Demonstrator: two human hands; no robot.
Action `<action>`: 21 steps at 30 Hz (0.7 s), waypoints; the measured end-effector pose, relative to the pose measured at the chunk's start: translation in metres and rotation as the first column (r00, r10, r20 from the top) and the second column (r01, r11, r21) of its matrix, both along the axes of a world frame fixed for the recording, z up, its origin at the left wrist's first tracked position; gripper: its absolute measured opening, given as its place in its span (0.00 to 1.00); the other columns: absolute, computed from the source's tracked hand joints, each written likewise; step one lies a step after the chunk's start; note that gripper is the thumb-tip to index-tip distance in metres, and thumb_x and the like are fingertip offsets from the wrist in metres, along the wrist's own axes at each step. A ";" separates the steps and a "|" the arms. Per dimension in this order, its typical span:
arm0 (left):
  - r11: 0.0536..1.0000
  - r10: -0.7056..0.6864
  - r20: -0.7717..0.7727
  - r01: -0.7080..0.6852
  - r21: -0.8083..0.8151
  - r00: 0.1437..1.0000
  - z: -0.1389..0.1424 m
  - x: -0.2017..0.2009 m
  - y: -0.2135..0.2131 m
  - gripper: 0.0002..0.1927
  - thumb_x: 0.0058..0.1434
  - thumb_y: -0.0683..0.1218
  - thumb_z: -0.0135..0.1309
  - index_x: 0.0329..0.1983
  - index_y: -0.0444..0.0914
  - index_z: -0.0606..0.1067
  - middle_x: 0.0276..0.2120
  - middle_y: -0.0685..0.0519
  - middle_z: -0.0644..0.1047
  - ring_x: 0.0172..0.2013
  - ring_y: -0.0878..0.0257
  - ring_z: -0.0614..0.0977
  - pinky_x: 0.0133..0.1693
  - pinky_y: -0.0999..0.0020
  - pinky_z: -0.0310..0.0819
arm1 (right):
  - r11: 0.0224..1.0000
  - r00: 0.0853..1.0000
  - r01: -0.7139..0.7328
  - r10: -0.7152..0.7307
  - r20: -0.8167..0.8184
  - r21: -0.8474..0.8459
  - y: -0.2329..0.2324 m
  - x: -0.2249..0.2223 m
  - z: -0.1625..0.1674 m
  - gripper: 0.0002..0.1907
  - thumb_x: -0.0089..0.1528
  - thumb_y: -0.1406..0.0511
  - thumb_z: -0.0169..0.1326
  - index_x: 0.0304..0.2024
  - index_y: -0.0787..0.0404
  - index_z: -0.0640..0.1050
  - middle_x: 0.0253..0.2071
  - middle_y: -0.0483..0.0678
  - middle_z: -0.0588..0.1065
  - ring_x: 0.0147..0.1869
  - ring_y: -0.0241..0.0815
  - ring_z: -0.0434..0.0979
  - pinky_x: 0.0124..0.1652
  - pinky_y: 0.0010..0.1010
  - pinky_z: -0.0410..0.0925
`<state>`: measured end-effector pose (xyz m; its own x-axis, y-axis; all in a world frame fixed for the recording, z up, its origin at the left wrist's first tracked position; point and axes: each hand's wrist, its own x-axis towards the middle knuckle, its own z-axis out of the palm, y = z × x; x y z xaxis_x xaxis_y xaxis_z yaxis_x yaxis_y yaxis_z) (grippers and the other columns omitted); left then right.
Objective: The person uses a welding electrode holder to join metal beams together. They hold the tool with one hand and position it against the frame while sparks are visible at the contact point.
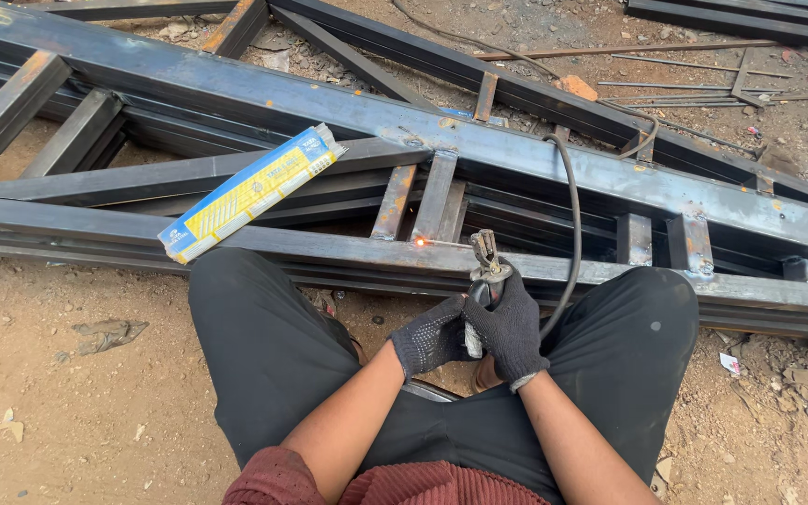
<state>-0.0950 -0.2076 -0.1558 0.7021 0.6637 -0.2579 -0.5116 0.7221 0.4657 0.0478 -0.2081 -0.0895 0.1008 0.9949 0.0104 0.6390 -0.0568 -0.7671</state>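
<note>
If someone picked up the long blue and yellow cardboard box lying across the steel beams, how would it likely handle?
The long blue and yellow cardboard box would probably stay stiff, since it spans the gap between the dark steel beams without sagging. Its flat sides make rolling unlikely. Its torn end could spill contents if tipped; weight cannot be judged.

- Both gloved hands grip the welding electrode holder (pixel 486 281): the right hand (pixel 509 327) wraps its handle, the left hand (pixel 432 337) steadies it from beside.
- The rod's tip glows orange (pixel 419 242) against the steel frame (pixel 554 159).
- A black cable (pixel 574 215) loops from the holder over the frame.
- A blue-and-yellow box (pixel 252 192) lies on the beams.
</note>
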 end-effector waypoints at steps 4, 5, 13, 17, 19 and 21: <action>1.000 0.009 -0.007 -0.009 -0.016 1.000 0.000 0.001 -0.001 0.36 0.65 0.67 0.53 0.68 0.42 0.69 0.59 0.48 0.76 0.57 0.54 0.78 0.56 0.50 0.77 | 1.000 1.000 0.004 -0.004 0.028 -0.010 0.001 -0.001 0.001 0.38 0.51 0.55 0.69 0.60 0.62 0.72 0.42 0.54 0.81 0.45 0.47 0.85 0.46 0.36 0.76; 1.000 0.008 -0.013 -0.008 -0.019 1.000 0.000 0.001 0.000 0.36 0.65 0.67 0.53 0.68 0.41 0.70 0.58 0.48 0.76 0.57 0.54 0.78 0.55 0.50 0.77 | 1.000 0.999 0.001 -0.001 0.035 -0.004 0.001 -0.001 0.001 0.38 0.51 0.55 0.70 0.59 0.63 0.72 0.42 0.54 0.82 0.45 0.47 0.85 0.46 0.36 0.76; 1.000 0.011 -0.032 -0.012 -0.025 0.999 0.002 0.001 0.000 0.37 0.64 0.68 0.53 0.67 0.41 0.70 0.58 0.47 0.76 0.57 0.53 0.79 0.56 0.50 0.77 | 1.000 1.000 -0.024 0.024 0.000 0.009 0.001 0.001 0.000 0.41 0.50 0.54 0.70 0.61 0.61 0.71 0.44 0.53 0.82 0.47 0.46 0.85 0.47 0.35 0.75; 0.998 -0.023 0.123 0.015 0.064 0.992 0.005 -0.001 0.000 0.32 0.70 0.61 0.56 0.71 0.41 0.68 0.61 0.52 0.74 0.60 0.58 0.75 0.62 0.51 0.73 | 0.978 0.997 0.036 -0.021 -0.076 0.204 -0.005 -0.002 0.001 0.42 0.48 0.56 0.70 0.62 0.62 0.70 0.45 0.54 0.81 0.45 0.46 0.84 0.45 0.37 0.75; 0.999 -0.005 0.043 0.003 0.032 0.999 0.004 0.001 0.001 0.34 0.68 0.64 0.55 0.69 0.40 0.68 0.59 0.49 0.75 0.59 0.54 0.77 0.60 0.49 0.73 | 0.978 0.998 0.010 0.004 -0.068 0.207 -0.006 -0.001 0.002 0.42 0.50 0.57 0.70 0.63 0.62 0.70 0.45 0.54 0.81 0.47 0.46 0.84 0.46 0.36 0.75; 1.000 0.007 0.007 -0.007 0.001 1.000 0.003 0.001 0.001 0.35 0.65 0.65 0.55 0.68 0.40 0.69 0.59 0.48 0.76 0.58 0.53 0.77 0.59 0.49 0.74 | 0.986 0.997 0.004 0.009 -0.075 0.165 -0.006 -0.002 0.002 0.42 0.49 0.57 0.70 0.63 0.61 0.70 0.45 0.53 0.81 0.47 0.45 0.84 0.46 0.36 0.75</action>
<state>-0.0936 -0.2063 -0.1530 0.6995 0.6688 -0.2520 -0.5196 0.7180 0.4631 0.0456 -0.2139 -0.0879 0.1053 0.9804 0.1663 0.5787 0.0756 -0.8120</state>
